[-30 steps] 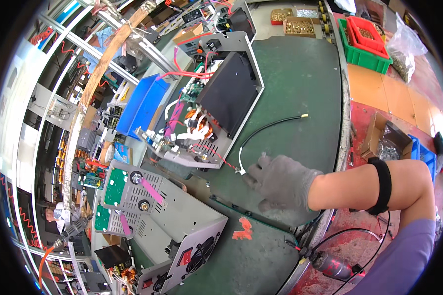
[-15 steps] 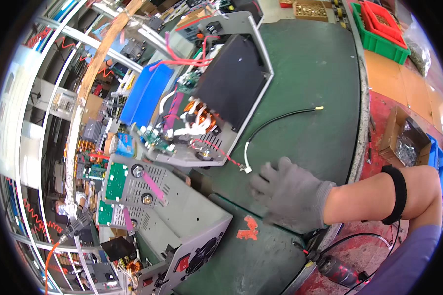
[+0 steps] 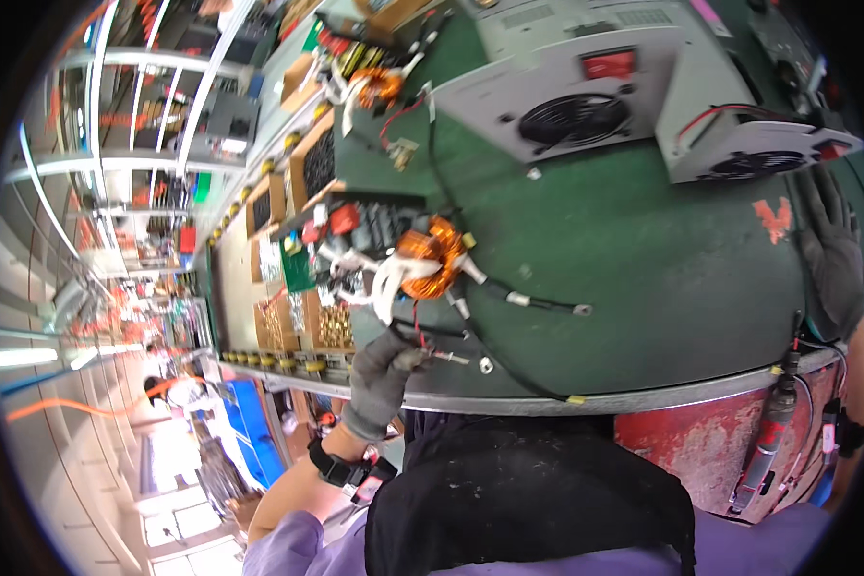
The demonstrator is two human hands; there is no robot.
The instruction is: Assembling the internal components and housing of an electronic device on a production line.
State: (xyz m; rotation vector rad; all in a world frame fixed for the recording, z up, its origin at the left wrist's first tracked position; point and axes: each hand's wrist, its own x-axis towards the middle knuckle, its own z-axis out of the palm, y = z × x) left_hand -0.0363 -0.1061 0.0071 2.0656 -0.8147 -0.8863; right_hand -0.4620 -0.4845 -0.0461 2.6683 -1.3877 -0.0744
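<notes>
My left hand (image 3: pixel 379 376), in a grey glove, is at the near edge of the green worktop. Its fingers pinch a thin wire (image 3: pixel 449 357) beside a circuit assembly with copper-wound coils (image 3: pixel 430 261), white sleeving and black cables. One black cable (image 3: pixel 518 376) from the assembly reaches the near edge and ends in a yellow tip. Far to the right, my gloved right hand (image 3: pixel 828 252) has its fingers stretched out and nothing visible in them. An orange-red mark (image 3: pixel 772 221) lies to its left on the worktop.
Grey metal housings with fans (image 3: pixel 574 120) stand at the back right. Small parts fill cardboard boxes (image 3: pixel 334 326) along the left side. A powered screwdriver (image 3: pixel 770 432) is by the near right edge. Another coil assembly (image 3: pixel 379 88) sits at the far left.
The view has swung left, bringing my left hand and the coil assembly into sight. My right hand now appears at the far right, with its fingers extended.
</notes>
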